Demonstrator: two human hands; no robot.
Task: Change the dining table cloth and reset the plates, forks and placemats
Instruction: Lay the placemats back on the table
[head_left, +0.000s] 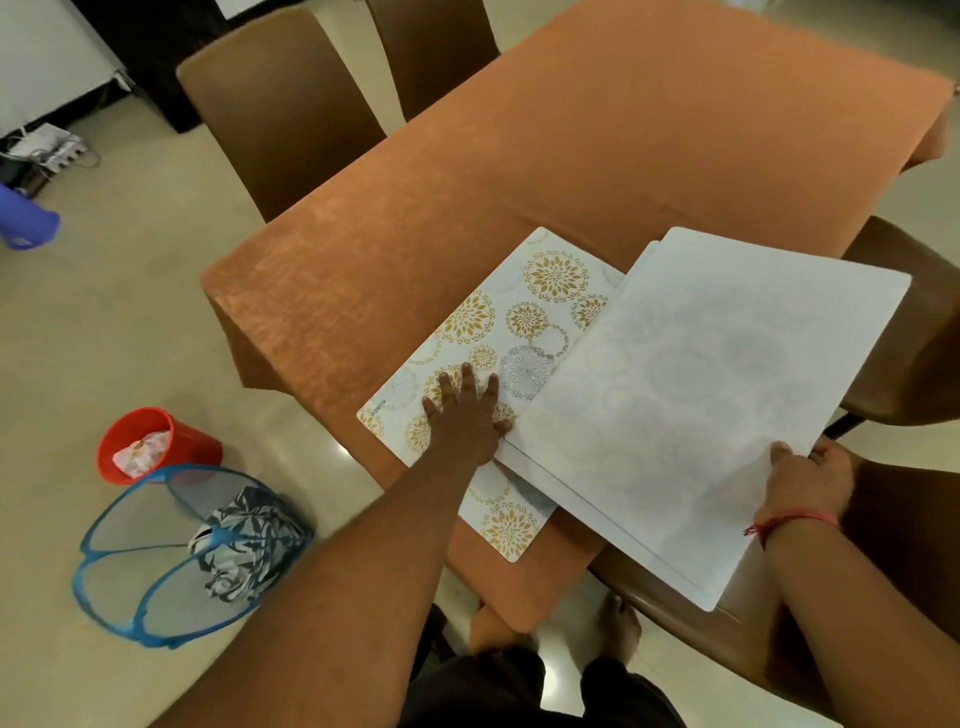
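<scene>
tablecloth: orange, already spread over the tabletop; I see no plates or forks on it.
chairs: brown, two tucked in at the far-left edge, more at the right edge.
placemat stack: pale undersides up, overhanging the near-right corner, partly covering the patterned mat.
patterned placemat: face up at the near edge, gold floral print, one end poking off the edge.
laundry basket: blue mesh, on the floor left of the table, patterned cloth inside.
left hand: flat, fingers spread, pressing the patterned mat.
right hand: pinching the stack's near-right edge.
step: I judge placemat layout just starting.
next: square this mat fully onto the top, then peel another mat and carry it to a different seat.
</scene>
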